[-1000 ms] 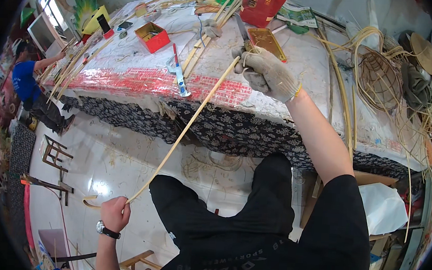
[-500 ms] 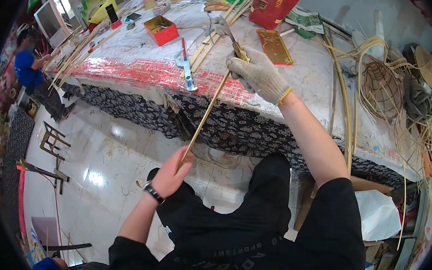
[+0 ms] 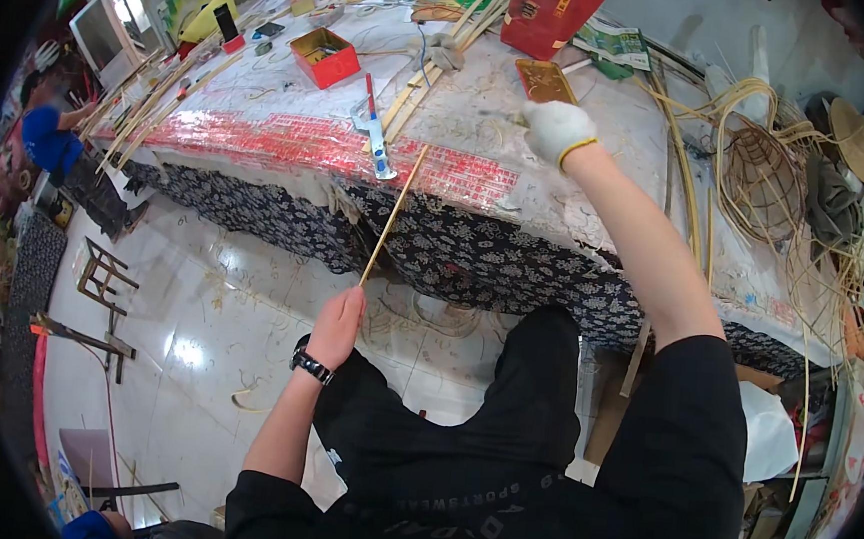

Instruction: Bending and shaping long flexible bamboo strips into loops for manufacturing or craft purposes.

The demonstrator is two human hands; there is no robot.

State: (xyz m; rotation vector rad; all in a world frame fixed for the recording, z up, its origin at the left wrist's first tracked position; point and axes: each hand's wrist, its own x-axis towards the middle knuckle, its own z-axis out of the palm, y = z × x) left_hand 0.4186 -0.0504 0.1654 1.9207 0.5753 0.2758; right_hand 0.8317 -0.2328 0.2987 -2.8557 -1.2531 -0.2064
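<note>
My left hand (image 3: 336, 325), bare with a dark watch at the wrist, is closed round the lower end of a thin bamboo strip (image 3: 392, 219). The strip slants up and away, its free end over the table's front edge. My right hand (image 3: 559, 133), in a pale knitted glove with a yellow cuff, hovers above the table, apart from the strip. Its fingers look curled but are smeared by motion. A faint blurred streak beside them is the knife (image 3: 498, 117), its blade and handle not distinct. A blue-and-white tool with a red part (image 3: 374, 130) lies near the table edge.
The long table (image 3: 478, 178) has a patterned cloth down its front. On it are a red box (image 3: 323, 59), an open tin (image 3: 545, 80), a red bag (image 3: 552, 18), a glove (image 3: 445, 52) and a woven frame (image 3: 759, 177). A co-worker (image 3: 52, 138) is far left, near a stool (image 3: 103, 275).
My right hand has moved right and away from the strip, taking the knife with it. My left hand has shifted slightly left and nearer me, and the strip's upper end is now free.
</note>
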